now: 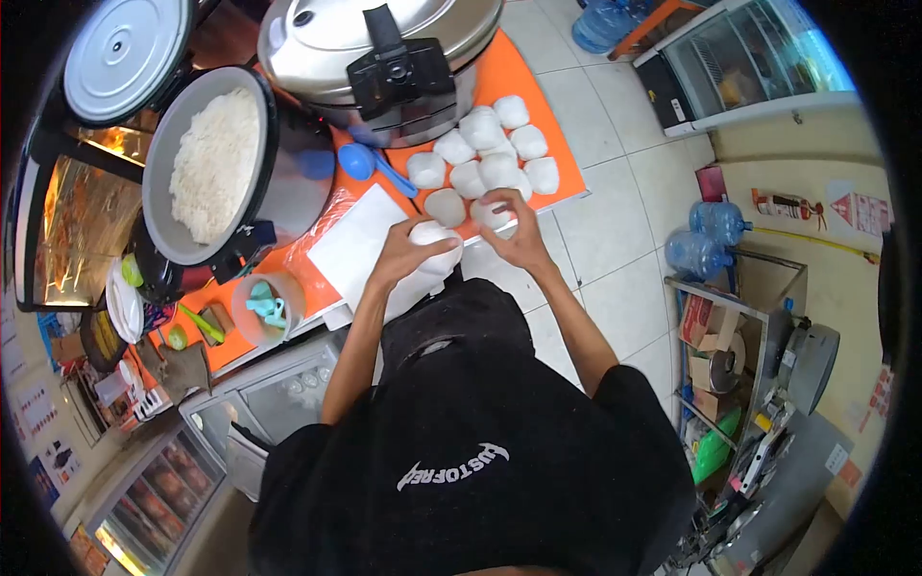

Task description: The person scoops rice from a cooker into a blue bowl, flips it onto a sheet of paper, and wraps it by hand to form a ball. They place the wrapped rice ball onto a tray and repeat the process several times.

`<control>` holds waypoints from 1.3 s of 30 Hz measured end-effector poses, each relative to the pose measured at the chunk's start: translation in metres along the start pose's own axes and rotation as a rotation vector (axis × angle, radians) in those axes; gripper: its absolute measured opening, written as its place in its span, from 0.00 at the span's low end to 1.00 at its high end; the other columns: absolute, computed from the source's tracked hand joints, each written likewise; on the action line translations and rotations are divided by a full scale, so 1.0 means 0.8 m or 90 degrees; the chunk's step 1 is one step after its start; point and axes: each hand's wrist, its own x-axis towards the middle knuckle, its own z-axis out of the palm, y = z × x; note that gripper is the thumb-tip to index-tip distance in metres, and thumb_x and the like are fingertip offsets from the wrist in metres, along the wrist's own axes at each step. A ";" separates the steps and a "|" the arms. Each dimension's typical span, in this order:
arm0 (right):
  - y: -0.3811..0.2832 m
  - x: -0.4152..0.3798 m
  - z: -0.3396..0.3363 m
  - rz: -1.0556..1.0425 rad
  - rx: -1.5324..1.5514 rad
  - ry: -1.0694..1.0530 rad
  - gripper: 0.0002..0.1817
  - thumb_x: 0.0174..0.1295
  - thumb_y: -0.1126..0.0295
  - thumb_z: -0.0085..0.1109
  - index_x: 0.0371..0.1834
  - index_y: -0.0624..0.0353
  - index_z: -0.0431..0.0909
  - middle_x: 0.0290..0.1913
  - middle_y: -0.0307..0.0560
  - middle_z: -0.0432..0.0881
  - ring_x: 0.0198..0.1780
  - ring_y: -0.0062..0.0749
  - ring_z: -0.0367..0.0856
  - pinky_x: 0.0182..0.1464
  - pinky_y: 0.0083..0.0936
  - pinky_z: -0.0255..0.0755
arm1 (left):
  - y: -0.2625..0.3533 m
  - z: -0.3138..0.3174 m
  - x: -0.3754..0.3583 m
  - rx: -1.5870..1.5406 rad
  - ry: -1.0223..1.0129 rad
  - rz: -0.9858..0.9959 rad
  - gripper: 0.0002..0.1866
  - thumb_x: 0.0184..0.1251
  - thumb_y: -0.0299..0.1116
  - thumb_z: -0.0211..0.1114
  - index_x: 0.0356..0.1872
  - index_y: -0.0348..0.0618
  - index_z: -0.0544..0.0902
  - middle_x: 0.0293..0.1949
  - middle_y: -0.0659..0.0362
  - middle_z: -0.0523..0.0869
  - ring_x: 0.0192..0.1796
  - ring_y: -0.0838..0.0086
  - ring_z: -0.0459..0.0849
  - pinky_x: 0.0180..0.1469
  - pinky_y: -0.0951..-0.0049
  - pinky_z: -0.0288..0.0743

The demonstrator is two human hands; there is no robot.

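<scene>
- A white rounded portion (437,248) is held in the left hand (408,252). It is pinched between the thumb, laid over its upper face, and the fingers at its far side.
- A second rounded portion (492,215) is flanked by the thumb and curled fingers of the right hand (517,233). Whether it is pinched or only touched cannot be told.
- Both portions are located at the near edge of the orange tabletop (557,134), in front of the torso.
- A group of similar white portions (499,171) is placed just beyond the hands, set close together, with some overlapping in view.
- A white sheet (357,240) is laid flat to the left of the left hand.
- A blue scoop (357,161) is placed between the sheet and the steel cooker (384,58), with its handle directed toward the group.
- The steel cooker is covered by a lid fitted with a black handle (389,60).
- White rice (219,163) is contained in an open pot (163,206), positioned left of the scoop.
- A translucent container (242,322) is positioned near the sheet; teal items (266,305) are held inside it.
</scene>
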 end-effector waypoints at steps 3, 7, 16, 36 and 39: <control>0.020 -0.044 -0.023 0.407 0.373 -0.143 0.34 0.58 0.73 0.70 0.67 0.60 0.67 0.53 0.46 0.80 0.50 0.31 0.81 0.53 0.23 0.74 | 0.011 0.065 0.057 0.155 0.044 0.130 0.54 0.42 0.49 0.82 0.67 0.29 0.65 0.60 0.43 0.77 0.59 0.63 0.79 0.59 0.67 0.75; 0.062 -0.049 -0.042 0.449 0.248 0.082 0.29 0.57 0.77 0.69 0.62 0.64 0.70 0.51 0.44 0.81 0.50 0.26 0.80 0.51 0.23 0.76 | 0.007 0.135 0.143 0.198 0.088 0.202 0.55 0.47 0.50 0.79 0.71 0.31 0.58 0.64 0.39 0.70 0.67 0.52 0.70 0.68 0.60 0.65; 0.321 0.131 -0.146 0.424 0.121 0.394 0.37 0.52 0.68 0.77 0.62 0.66 0.66 0.49 0.56 0.81 0.50 0.33 0.80 0.52 0.25 0.76 | -0.017 0.109 0.036 0.307 0.147 0.330 0.29 0.66 0.37 0.64 0.65 0.37 0.68 0.64 0.43 0.68 0.67 0.49 0.66 0.67 0.55 0.64; 0.189 0.092 0.290 0.158 -0.457 -0.297 0.23 0.58 0.62 0.63 0.50 0.69 0.74 0.49 0.63 0.80 0.42 0.56 0.84 0.43 0.45 0.79 | -0.267 -0.083 -0.065 0.575 0.412 -0.162 0.43 0.66 0.50 0.61 0.76 0.44 0.53 0.80 0.58 0.40 0.80 0.59 0.37 0.76 0.46 0.45; 0.213 0.094 0.302 0.176 -0.566 -0.326 0.19 0.58 0.58 0.64 0.39 0.65 0.78 0.41 0.61 0.83 0.39 0.57 0.84 0.41 0.46 0.79 | -0.268 -0.085 -0.070 0.589 0.415 -0.152 0.48 0.62 0.52 0.65 0.77 0.45 0.51 0.80 0.58 0.40 0.81 0.58 0.37 0.76 0.45 0.43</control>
